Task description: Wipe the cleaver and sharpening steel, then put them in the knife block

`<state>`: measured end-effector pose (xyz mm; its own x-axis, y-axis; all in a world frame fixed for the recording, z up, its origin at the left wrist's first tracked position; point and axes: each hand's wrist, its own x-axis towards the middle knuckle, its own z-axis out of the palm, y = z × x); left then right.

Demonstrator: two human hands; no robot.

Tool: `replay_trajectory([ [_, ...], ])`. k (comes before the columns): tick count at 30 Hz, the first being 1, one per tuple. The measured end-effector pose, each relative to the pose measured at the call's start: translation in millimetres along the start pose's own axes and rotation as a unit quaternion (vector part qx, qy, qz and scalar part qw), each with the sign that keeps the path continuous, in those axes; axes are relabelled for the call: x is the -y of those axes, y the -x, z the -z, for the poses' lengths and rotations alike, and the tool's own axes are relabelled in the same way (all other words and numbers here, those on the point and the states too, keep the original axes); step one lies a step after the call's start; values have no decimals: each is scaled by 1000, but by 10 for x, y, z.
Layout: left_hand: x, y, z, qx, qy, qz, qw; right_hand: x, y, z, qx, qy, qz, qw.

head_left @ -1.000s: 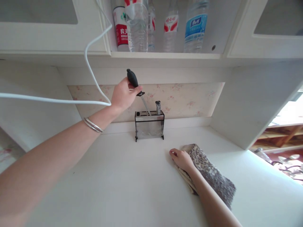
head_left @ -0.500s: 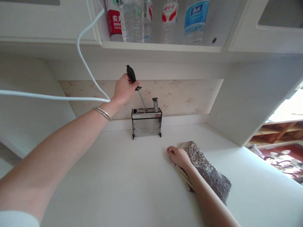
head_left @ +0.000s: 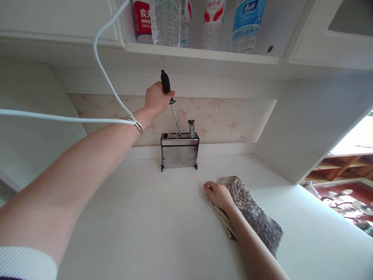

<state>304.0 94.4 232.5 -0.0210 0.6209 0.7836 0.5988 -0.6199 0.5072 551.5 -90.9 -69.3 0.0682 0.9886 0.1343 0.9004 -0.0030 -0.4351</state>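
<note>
My left hand [head_left: 157, 96] is closed around the black handle of a honing steel [head_left: 165, 81]. Its thin metal rod slants down, with the lower end in the slotted top of a knife block [head_left: 180, 154] that has clear sides and a black frame. A short handle with a worn black-and-silver surface [head_left: 191, 128] sticks up from the same block, right of the rod. Lower right, my right hand [head_left: 219, 195] rests at the left edge of a folded grey-brown patterned towel [head_left: 253, 214]. Its fingers are curled in, and nothing shows between them.
A white counter [head_left: 140, 217] carries the block near the back wall. Above hangs a cabinet shelf [head_left: 201, 53] with several plastic bottles [head_left: 247, 23]. A white cable [head_left: 100, 64] loops across the left side, in front of my left wrist.
My left hand has risen slightly and moved a little right, drawing more of the honing steel's rod up out of the block. My right hand stays at the towel.
</note>
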Motion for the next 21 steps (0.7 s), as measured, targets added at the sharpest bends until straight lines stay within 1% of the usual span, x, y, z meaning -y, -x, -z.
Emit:
replay_trajectory([
  [5,22,16,11,-5,0,20,1000,2,1,-2,-1,3,-3,1000],
  [12,117,3,7,-31,9,28,999,5,0,2,-1,-2,-1,1000],
  [16,129,7,22,-26,28,27,999,6,-8,-2,1,-7,-2,1000],
  [21,121,18,51,-23,20,35,999,9,-10,2,4,-6,-7,1000],
])
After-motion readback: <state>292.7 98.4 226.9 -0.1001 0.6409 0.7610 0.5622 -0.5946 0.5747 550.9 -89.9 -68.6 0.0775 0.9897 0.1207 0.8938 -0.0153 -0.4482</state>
